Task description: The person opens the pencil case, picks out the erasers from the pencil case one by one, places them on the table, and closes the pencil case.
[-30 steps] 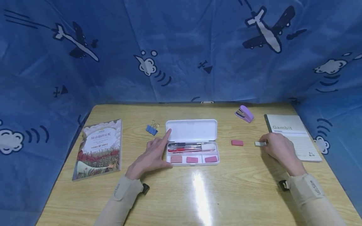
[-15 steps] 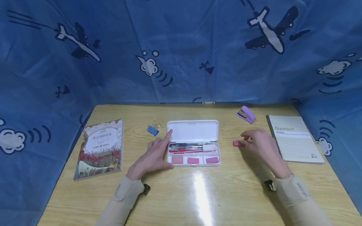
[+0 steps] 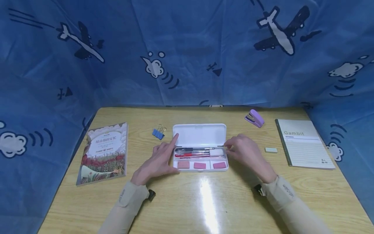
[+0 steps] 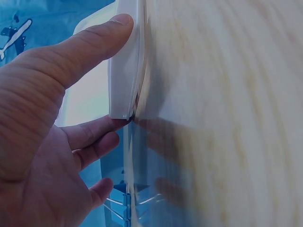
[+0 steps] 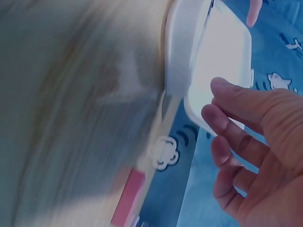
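A white pencil case (image 3: pixel 200 170) lies with its lid (image 3: pixel 199 135) raised. Pens (image 3: pixel 191 155) and a white eraser (image 3: pixel 216 152) fill its back compartment; pink erasers (image 3: pixel 200 165) sit in the front compartments. My left hand (image 3: pixel 155 164) rests at the case's left end, thumb on the front wall (image 4: pixel 125 71), index finger straight along the lid's side. My right hand (image 3: pixel 246 154) is at the right end, fingers loosely bent and holding nothing; whether they touch the case I cannot tell. Behind it, a pink eraser (image 5: pixel 128 198) lies on the table, hidden in the head view.
A pale green eraser (image 3: pixel 271 149) lies right of my right hand, then a notebook (image 3: pixel 305 143). Toward the back stands a purple stapler (image 3: pixel 255 118). Blue binder clips (image 3: pixel 158 133) and a picture book (image 3: pixel 103 152) are on the left. A blue curtain (image 3: pixel 187 65) borders the table.
My right hand has let go of the pale green eraser on the table and moved left, past the loose pink eraser, to the case's right end. My left hand has stayed put.
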Action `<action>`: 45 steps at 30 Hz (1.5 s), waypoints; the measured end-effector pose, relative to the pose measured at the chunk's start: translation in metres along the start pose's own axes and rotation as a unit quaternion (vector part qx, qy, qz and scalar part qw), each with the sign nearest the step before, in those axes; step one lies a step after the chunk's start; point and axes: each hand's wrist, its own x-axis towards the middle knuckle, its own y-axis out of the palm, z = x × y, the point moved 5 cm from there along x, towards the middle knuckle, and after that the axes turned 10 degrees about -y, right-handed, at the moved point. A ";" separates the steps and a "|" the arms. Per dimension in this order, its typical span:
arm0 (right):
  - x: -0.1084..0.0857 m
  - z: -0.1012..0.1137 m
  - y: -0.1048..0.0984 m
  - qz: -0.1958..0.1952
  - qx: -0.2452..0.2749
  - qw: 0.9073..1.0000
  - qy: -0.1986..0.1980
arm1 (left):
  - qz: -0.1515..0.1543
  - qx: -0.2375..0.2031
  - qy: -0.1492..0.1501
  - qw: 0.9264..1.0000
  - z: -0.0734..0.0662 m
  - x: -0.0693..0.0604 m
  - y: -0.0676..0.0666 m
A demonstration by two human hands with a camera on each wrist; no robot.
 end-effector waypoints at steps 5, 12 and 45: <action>0.009 0.011 0.011 0.020 0.001 1.000 -0.006 | -0.003 0.003 0.001 1.000 0.001 0.001 0.000; 0.015 0.015 0.023 0.059 0.008 0.998 0.013 | 0.000 0.005 0.002 1.000 0.001 0.001 0.001; 0.000 0.014 0.003 0.008 -0.026 0.999 -0.035 | 0.000 0.010 0.006 1.000 0.001 0.002 0.001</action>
